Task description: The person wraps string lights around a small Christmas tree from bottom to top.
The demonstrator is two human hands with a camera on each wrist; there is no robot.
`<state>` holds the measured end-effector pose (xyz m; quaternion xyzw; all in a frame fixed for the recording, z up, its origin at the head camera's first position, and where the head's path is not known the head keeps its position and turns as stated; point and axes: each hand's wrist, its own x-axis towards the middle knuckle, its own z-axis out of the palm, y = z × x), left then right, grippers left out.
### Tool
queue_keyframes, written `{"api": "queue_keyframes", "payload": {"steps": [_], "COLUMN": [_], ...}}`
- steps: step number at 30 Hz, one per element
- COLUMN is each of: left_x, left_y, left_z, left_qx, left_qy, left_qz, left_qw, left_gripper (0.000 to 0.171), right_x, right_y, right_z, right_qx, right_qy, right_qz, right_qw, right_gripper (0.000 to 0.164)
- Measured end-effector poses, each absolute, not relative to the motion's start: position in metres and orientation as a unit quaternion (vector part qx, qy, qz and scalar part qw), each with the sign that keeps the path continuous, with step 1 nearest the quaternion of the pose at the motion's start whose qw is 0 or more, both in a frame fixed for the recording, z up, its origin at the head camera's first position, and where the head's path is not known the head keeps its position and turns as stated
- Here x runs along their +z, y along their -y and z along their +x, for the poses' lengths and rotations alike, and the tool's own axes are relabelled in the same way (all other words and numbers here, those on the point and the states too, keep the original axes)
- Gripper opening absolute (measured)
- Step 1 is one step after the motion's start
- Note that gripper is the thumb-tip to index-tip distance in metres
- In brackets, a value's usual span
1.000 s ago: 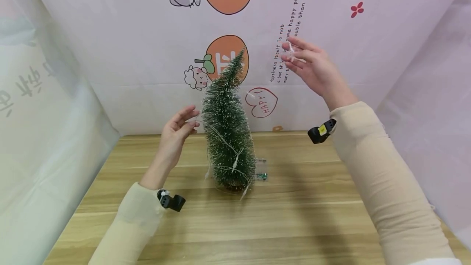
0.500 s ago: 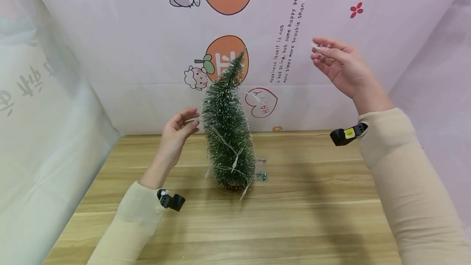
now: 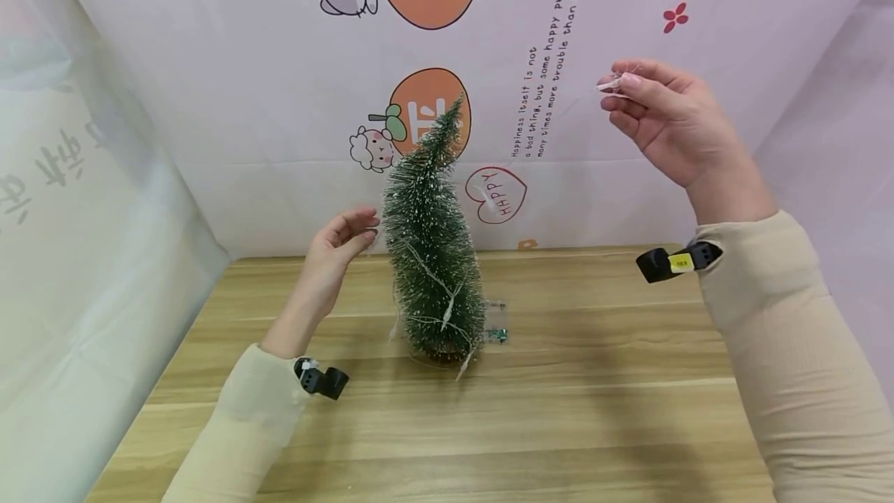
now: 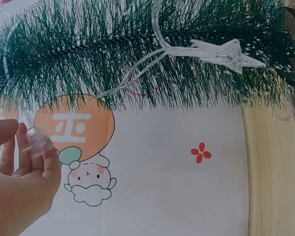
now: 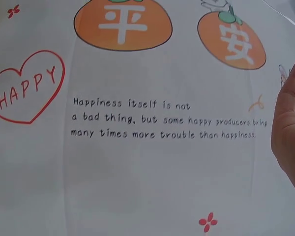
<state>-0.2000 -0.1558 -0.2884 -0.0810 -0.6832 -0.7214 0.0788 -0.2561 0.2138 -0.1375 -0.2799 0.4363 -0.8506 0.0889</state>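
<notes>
A small green artificial Christmas tree with white-tipped bristles stands on the table, its top bent to the right. A string of clear star lights winds round it; one star shows large against the bristles in the left wrist view. At the tree's left side, my left hand has thumb and fingers curled by a clear piece of the string. My right hand, raised at the right, pinches clear star lights between thumb and fingers. In the right wrist view only part of this hand appears.
A clear box with a small green circuit board lies behind the tree's base at the right. The wood-grain table ends at a printed white backdrop. Light cloth hangs at the left side.
My right hand has moved to the right, away from the tree, with the clear star lights in its fingers. The left hand and the tree have stayed nearly in place.
</notes>
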Motion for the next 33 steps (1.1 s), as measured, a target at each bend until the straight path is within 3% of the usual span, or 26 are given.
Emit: {"api": "queue_keyframes", "payload": {"steps": [6, 11, 19, 25, 33], "left_x": [-0.286, -0.278, -0.255, -0.235, -0.215], "left_y": [0.155, 0.153, 0.141, 0.127, 0.104], "left_z": [-0.199, -0.196, -0.184, -0.174, -0.160], "left_qx": [-0.719, -0.728, -0.742, -0.735, -0.706], "left_qy": [0.686, 0.670, 0.634, 0.625, 0.643], "left_qz": [-0.078, -0.072, -0.106, -0.146, -0.209], "left_qw": [0.080, 0.125, 0.192, 0.218, 0.211], "left_gripper": [0.039, 0.032, 0.027, 0.025, 0.028], "right_x": [-0.136, -0.134, -0.135, -0.135, -0.133], "right_y": [-0.198, -0.187, -0.174, -0.161, -0.138], "right_z": [-0.243, -0.235, -0.234, -0.232, -0.224], "right_qx": [-0.817, -0.791, -0.778, -0.756, -0.731], "right_qy": [-0.488, -0.526, -0.508, -0.529, -0.572], "right_qz": [-0.304, -0.311, -0.362, -0.379, -0.367], "right_qw": [0.046, 0.031, 0.077, 0.074, 0.070], "right_gripper": [0.018, 0.018, 0.016, 0.012, 0.012]}}
